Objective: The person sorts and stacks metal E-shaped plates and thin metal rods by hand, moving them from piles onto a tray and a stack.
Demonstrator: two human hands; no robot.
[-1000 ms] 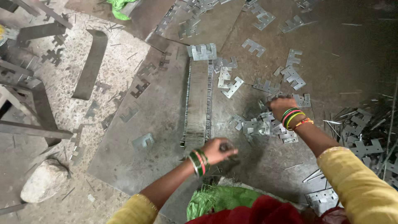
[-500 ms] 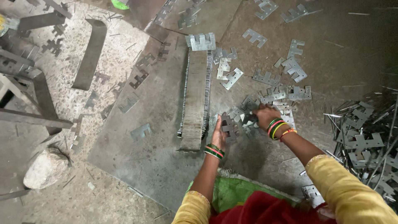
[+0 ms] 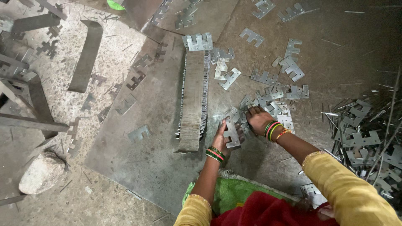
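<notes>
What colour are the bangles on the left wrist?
Green and red bangles, with thin gold edges, just below the left hand; the head view shows them best.

left hand point(image 3: 223, 138) holds metal plate point(image 3: 231, 134) | right hand point(image 3: 257, 119) on loose plates point(image 3: 272, 104)

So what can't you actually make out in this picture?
- Head view: how many metal plates the left hand holds; they overlap.
- What the right hand grips; its fingers are buried in the loose pile.
- The count in the long stacked row; plates too thin.
- The heap on the right, cut off by the frame edge.
</notes>
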